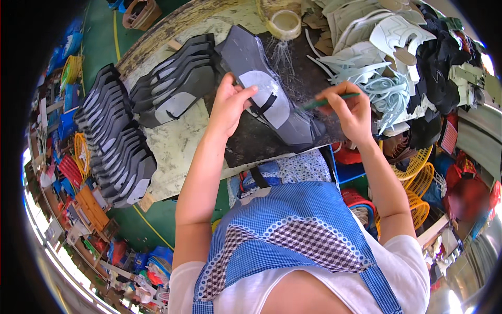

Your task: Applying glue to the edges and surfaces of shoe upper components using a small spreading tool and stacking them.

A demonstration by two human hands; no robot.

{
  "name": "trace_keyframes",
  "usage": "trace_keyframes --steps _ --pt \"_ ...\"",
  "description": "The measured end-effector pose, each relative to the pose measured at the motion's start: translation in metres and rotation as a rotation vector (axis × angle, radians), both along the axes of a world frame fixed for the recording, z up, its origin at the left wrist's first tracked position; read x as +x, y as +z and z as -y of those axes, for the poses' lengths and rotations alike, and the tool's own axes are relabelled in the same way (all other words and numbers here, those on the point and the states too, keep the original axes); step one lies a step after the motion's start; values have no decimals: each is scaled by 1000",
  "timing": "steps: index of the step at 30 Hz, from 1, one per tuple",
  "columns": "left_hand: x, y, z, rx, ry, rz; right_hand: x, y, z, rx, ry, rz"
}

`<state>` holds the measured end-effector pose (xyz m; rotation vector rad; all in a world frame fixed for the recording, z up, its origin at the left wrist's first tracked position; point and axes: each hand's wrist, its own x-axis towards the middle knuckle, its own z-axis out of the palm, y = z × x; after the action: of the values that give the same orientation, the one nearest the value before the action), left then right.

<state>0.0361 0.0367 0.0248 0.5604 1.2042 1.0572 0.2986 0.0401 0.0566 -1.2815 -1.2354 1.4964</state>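
Observation:
A long dark grey foam-like piece (244,48) with a paler grey rounded patch (265,94) and a short black strap lies on a dark, stained board. My left hand (230,104) grips its left edge, thumb on top over the patch. Between the fingers of my right hand (348,112) is a slim green-handled brush (327,101). Its tip points left, close to the right edge of the patch; whether it touches cannot be made out. Glossy streaks show on the patch.
Overlapping dark grey pieces form one row (172,78) on the table and another (112,141) along its left edge. A round pot (285,25) with dried strands below stands at the far side. White cut pieces (400,36), pale blue strips (381,89) and black material pile up at right.

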Motion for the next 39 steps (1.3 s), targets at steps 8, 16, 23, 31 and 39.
trace_keyframes --steps 8,16,23,31,39 --pt "-20 -21 7 -173 -7 343 -18 -14 16 405 266 164" --pt "-39 9 67 112 459 473 -64 2 -41 529 789 859" --pt "-121 19 126 358 931 639 -144 63 -20 202 1159 453" --pt "-172 -46 153 166 1102 -234 -244 13 -66 488 984 1059" --pt "-226 -97 85 -108 852 -551 -322 -48 -103 612 1100 1623"
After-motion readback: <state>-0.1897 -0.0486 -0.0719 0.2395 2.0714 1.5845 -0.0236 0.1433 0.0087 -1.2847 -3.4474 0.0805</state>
